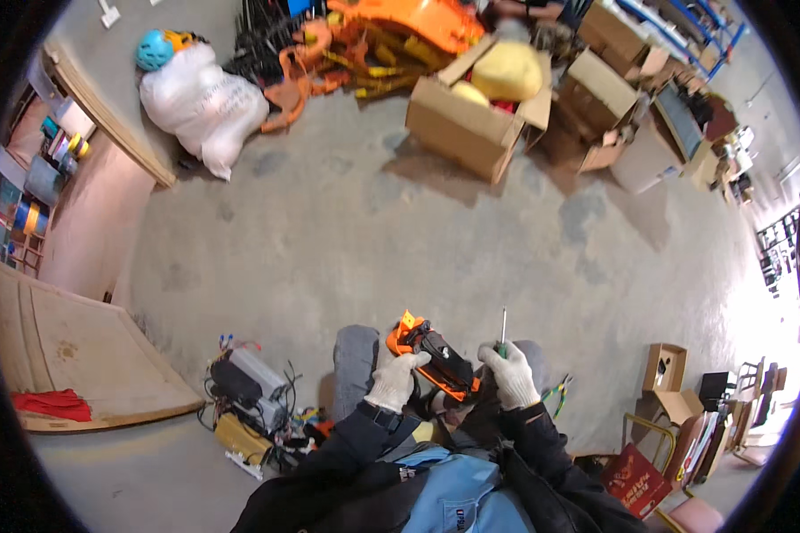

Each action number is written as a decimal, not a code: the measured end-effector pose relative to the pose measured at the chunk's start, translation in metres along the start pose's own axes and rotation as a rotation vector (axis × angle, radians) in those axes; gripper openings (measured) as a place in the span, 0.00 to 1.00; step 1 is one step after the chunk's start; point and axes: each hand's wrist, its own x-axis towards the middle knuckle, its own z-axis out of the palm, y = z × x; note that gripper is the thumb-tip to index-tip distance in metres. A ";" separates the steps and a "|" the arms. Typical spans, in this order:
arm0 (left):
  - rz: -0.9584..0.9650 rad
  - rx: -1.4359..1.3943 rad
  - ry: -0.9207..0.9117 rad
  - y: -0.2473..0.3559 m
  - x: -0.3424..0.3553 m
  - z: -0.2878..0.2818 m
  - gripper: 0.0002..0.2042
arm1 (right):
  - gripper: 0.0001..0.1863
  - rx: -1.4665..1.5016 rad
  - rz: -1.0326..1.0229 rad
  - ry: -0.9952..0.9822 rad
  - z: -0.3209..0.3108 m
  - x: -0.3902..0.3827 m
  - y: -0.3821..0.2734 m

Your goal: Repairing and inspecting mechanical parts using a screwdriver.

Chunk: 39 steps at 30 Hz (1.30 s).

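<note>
Between my knees is an orange plastic housing (447,358) with a black unit set in it, lying at a slant. My left hand (395,380), in a white knit glove, grips its left side with the thumb on top. To its right, my gloved right hand (512,377) is closed round a screwdriver (503,349). The screwdriver has a green handle, and its thin metal shaft points away from me, apart from the housing. My right fingers are partly hidden by the glove's curl.
At my left lies a heap of electronic parts and wires (253,395). Pliers with green-yellow handles (560,391) lie by my right knee. Farther off are a white sack (203,102), orange plastic parts (409,25) and an open cardboard box (462,129). A chair (684,444) stands at right.
</note>
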 end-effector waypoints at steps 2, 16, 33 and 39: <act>0.153 0.002 -0.150 0.022 -0.013 0.007 0.33 | 0.13 -0.042 -0.108 0.144 -0.003 -0.017 -0.001; 0.168 -0.476 -0.152 0.074 -0.084 0.016 0.17 | 0.21 0.193 -0.045 -0.277 -0.037 -0.089 -0.002; 0.344 -0.282 -0.597 0.114 -0.165 0.004 0.31 | 0.19 0.645 -0.296 -0.388 -0.027 -0.134 0.004; 0.355 -0.210 -0.691 0.118 -0.187 -0.011 0.36 | 0.21 0.700 -0.336 -0.403 -0.032 -0.138 0.002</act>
